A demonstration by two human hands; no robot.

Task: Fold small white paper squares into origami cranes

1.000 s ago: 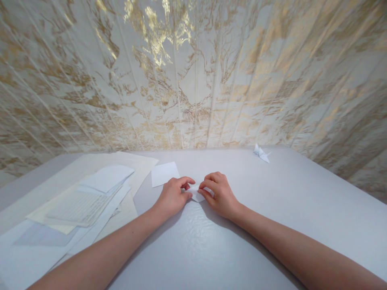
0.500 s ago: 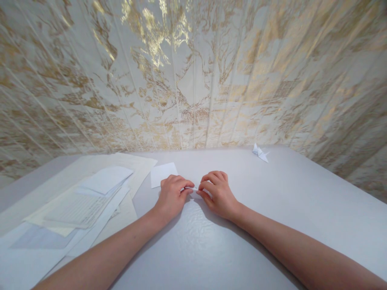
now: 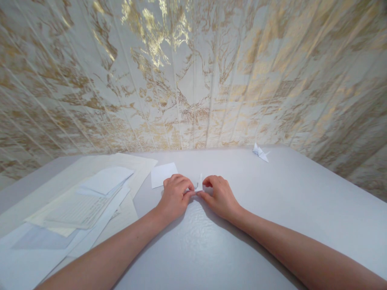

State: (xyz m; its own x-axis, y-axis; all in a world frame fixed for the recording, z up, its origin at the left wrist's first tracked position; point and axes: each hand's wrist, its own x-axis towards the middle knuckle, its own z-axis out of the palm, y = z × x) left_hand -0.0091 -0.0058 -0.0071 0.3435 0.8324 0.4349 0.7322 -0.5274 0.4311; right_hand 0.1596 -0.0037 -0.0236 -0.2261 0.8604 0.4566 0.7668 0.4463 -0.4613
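Note:
A small piece of folded white paper (image 3: 199, 186) is between my two hands, just above the table, with one narrow flap standing upright. My left hand (image 3: 176, 195) pinches its left end between thumb and fingers. On the other side, my right hand (image 3: 220, 196) has its thumb at the paper's lower edge, with the fingers curled near the raised flap. The inner folds are too small to make out. Behind my left hand lies a flat white paper square (image 3: 163, 174).
A folded white paper crane (image 3: 260, 153) rests at the back right of the white table (image 3: 272, 201). Several loose sheets and papers (image 3: 75, 205) overlap on the left. A gold-patterned wall covering (image 3: 193, 80) rises behind the table.
A narrow flap of the folded paper now stands upright between my hands. My right fingers have opened slightly away from the paper, and my left hand has shifted slightly right.

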